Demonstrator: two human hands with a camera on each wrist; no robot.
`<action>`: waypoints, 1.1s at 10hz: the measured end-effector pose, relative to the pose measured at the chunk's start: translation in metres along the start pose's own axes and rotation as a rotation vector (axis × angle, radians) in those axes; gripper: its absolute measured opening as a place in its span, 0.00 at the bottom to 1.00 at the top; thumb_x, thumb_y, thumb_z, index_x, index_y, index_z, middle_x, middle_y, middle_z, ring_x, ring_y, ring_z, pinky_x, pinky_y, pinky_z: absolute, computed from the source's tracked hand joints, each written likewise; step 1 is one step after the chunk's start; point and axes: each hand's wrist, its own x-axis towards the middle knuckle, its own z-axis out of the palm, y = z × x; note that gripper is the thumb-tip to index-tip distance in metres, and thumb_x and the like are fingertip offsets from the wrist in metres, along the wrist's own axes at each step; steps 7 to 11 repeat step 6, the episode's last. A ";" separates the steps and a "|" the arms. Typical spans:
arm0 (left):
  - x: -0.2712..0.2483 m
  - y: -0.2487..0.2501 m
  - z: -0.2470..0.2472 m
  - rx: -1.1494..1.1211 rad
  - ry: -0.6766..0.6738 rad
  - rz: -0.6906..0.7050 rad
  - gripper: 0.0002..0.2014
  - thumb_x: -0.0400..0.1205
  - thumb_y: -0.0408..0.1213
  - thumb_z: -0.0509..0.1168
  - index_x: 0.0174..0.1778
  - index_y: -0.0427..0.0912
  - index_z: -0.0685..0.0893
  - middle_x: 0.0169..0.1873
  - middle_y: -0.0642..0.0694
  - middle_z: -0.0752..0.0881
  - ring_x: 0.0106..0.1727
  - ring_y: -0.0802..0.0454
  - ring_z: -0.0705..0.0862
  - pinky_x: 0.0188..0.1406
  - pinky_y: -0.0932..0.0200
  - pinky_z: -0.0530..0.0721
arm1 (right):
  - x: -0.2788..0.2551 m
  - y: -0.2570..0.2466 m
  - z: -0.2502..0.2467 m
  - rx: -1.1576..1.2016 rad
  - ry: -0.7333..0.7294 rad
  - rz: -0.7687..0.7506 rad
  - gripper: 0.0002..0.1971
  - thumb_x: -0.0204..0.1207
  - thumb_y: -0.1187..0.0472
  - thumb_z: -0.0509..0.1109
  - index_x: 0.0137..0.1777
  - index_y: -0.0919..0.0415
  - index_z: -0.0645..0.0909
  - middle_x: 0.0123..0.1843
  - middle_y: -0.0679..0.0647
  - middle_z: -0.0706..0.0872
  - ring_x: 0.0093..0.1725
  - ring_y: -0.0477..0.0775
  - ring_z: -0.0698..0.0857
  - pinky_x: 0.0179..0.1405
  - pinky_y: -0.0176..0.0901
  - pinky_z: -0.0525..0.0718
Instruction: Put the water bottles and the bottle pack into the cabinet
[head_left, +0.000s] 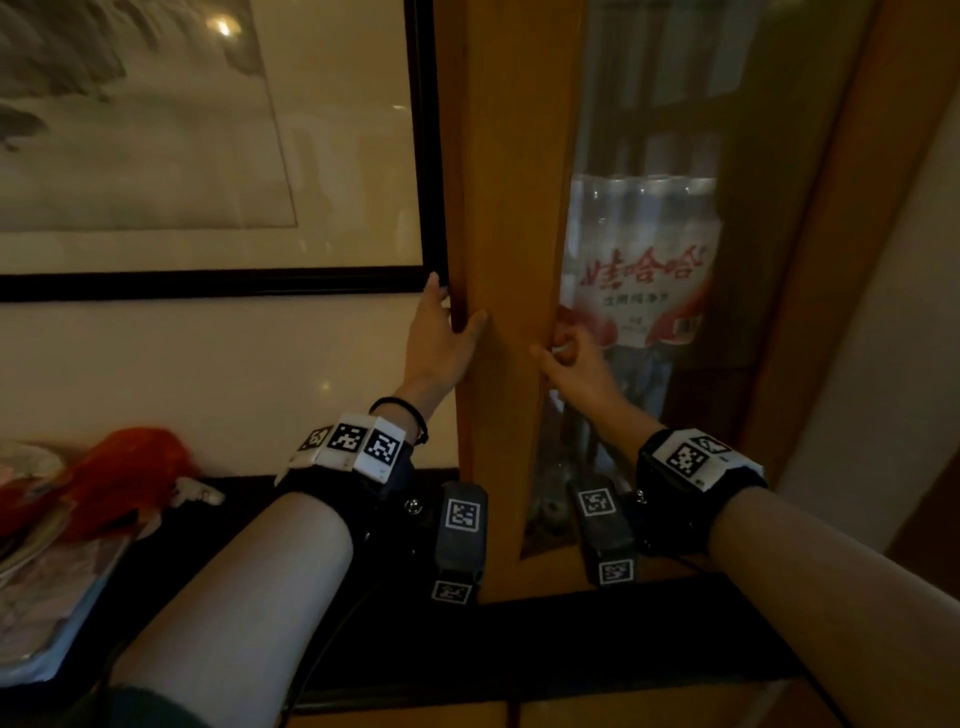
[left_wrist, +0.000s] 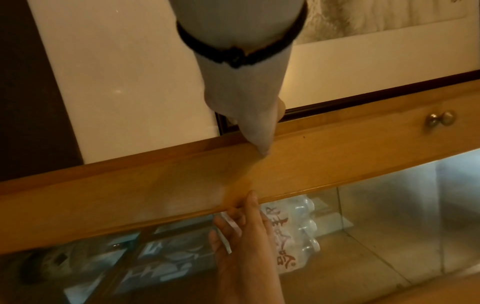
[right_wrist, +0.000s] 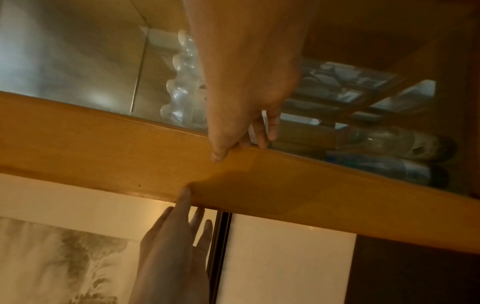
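The shrink-wrapped bottle pack (head_left: 639, 260) with red lettering stands inside the wooden cabinet, behind the glass of its door. Loose bottles (right_wrist: 389, 142) show dimly on the level below. My left hand (head_left: 457, 306) lies at the left edge of the door's wooden stile (head_left: 509, 208), thumb on the front and straight fingers along the side. My right hand (head_left: 561, 348) presses its thumb on the stile's inner edge, with its fingers curled against the glass. A thin white strip shows among those fingers; I cannot tell what it is.
A black-framed picture (head_left: 208, 156) hangs right beside the cabinet's left side. Below it a dark countertop (head_left: 571, 634) carries a red bag (head_left: 119, 483) and papers at the far left. A round metal knob (left_wrist: 440, 119) sits further along the stile.
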 end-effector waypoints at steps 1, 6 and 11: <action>0.011 -0.010 0.003 0.073 0.007 0.025 0.34 0.82 0.47 0.66 0.83 0.44 0.62 0.77 0.45 0.72 0.74 0.44 0.77 0.71 0.41 0.79 | 0.011 0.007 0.006 -0.030 0.010 0.036 0.14 0.78 0.47 0.68 0.55 0.52 0.69 0.46 0.51 0.81 0.48 0.55 0.86 0.42 0.48 0.85; 0.020 -0.018 0.000 0.083 -0.020 0.019 0.23 0.84 0.47 0.64 0.73 0.45 0.68 0.69 0.42 0.80 0.64 0.41 0.84 0.57 0.45 0.86 | 0.023 0.024 0.023 0.006 0.122 0.066 0.14 0.81 0.50 0.64 0.35 0.51 0.68 0.36 0.57 0.80 0.39 0.56 0.81 0.43 0.54 0.82; 0.020 -0.018 0.000 0.083 -0.020 0.019 0.23 0.84 0.47 0.64 0.73 0.45 0.68 0.69 0.42 0.80 0.64 0.41 0.84 0.57 0.45 0.86 | 0.023 0.024 0.023 0.006 0.122 0.066 0.14 0.81 0.50 0.64 0.35 0.51 0.68 0.36 0.57 0.80 0.39 0.56 0.81 0.43 0.54 0.82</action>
